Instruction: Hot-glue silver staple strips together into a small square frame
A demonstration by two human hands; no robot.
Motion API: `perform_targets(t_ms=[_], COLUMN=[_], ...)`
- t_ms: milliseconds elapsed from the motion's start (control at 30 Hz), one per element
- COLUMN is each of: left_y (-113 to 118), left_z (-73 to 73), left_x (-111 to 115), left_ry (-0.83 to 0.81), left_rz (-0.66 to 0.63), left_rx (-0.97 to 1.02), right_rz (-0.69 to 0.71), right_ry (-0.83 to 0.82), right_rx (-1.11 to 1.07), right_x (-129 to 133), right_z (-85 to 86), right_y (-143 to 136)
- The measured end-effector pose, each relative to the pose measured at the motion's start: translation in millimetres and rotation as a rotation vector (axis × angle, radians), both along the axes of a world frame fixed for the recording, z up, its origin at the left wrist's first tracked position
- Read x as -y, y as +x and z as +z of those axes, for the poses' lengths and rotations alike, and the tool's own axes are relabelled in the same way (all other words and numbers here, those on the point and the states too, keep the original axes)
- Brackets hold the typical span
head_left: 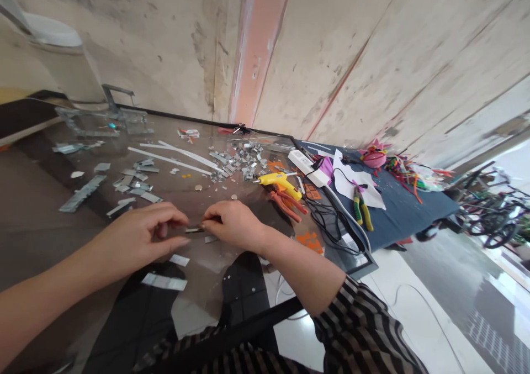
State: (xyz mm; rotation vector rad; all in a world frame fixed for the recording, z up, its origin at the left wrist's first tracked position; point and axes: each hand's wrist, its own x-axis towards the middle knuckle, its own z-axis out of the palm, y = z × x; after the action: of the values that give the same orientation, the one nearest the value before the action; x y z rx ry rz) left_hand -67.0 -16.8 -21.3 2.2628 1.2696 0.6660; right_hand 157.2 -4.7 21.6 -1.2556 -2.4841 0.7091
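Between my two hands lies a small thin pale strip [194, 230]. My right hand [232, 224] pinches its right end, with the fingers curled. My left hand [159, 231] is just to the left, thumb and fingers apart around the strip's left end without closing on it. Silvery strips [164, 282] lie on the glass tabletop below my left hand, and more silvery pieces [136, 183] lie above it. Beyond my right hand is a pile of small silvery scraps [246, 161].
Right of my right hand are a yellow glue gun [281, 184], orange-handled pliers [287, 203] and a white power strip [307, 168] with black cables. Green-handled pliers [362, 209] lie on a dark blue cloth [426, 214]. Long white strips [169, 159] lie farther back.
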Motion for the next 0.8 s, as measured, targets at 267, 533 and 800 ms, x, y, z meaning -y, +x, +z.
perform_targets(t_ms=[267,533,800], left_y=[5.0,3.7,3.9], left_z=[-6.9,-7.7,-8.0], left_x=[-1.8,-0.8,-0.4], left_ry=[0.040,0.046,0.040], left_rz=[0.036,0.047,0.048], left_rx=[-0.024,-0.040,-0.047], right_rz=[0.074,0.187,0.077], right_ry=[0.001,0.001,0.068], right_rx=[0.118,0.257,0.245], right_x=[1.6,3.3,2.1], right_z=[11.7,23.7,16.3], right_y=[3.1,15.7,7.5])
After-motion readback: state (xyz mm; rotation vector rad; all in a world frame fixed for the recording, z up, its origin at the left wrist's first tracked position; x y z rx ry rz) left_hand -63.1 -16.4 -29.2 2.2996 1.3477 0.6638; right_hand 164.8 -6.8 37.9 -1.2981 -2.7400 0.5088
